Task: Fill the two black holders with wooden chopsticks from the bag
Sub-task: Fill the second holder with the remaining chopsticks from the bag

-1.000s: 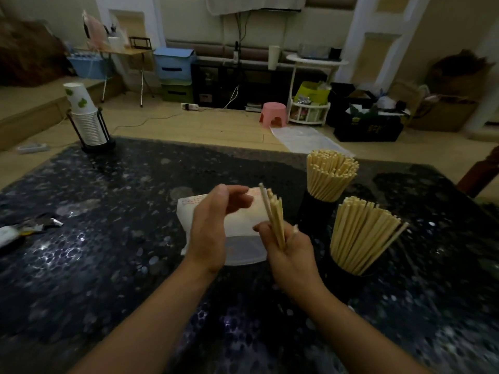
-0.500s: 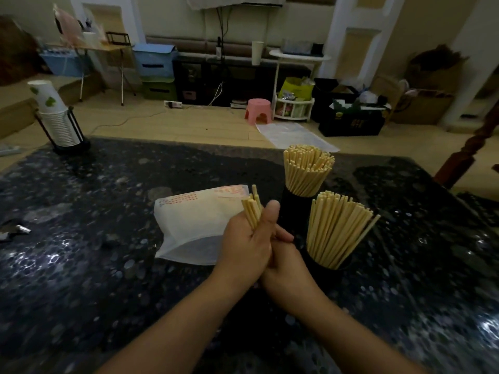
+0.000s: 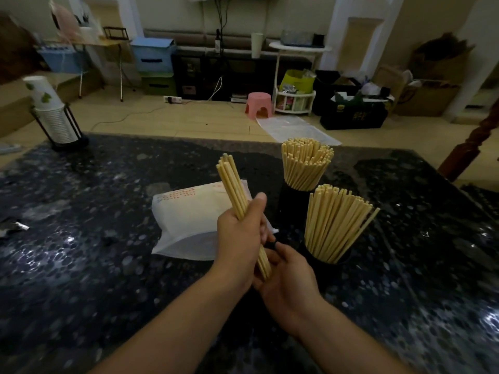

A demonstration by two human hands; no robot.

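My left hand (image 3: 239,238) is shut around the middle of a small bundle of wooden chopsticks (image 3: 232,184), which stands nearly upright and tilts left at the top. Just below it, my right hand (image 3: 287,276) cups the bundle's lower ends. The white chopstick bag (image 3: 186,222) lies flat on the table behind my hands. To the right stand two black holders, both packed with chopsticks: the far holder (image 3: 293,197) and the near holder (image 3: 328,259), whose sticks fan out to the right.
The dark speckled table (image 3: 94,265) fills the foreground. A stack of paper cups in a black wire rack (image 3: 55,117) stands at its far left corner. A small silvery object (image 3: 16,226) lies at the left edge. A wooden post (image 3: 469,147) rises at the right.
The bundle has passed from my right hand into my left hand's grip and risen, with more of its length showing. My right hand has dropped to the lower ends.
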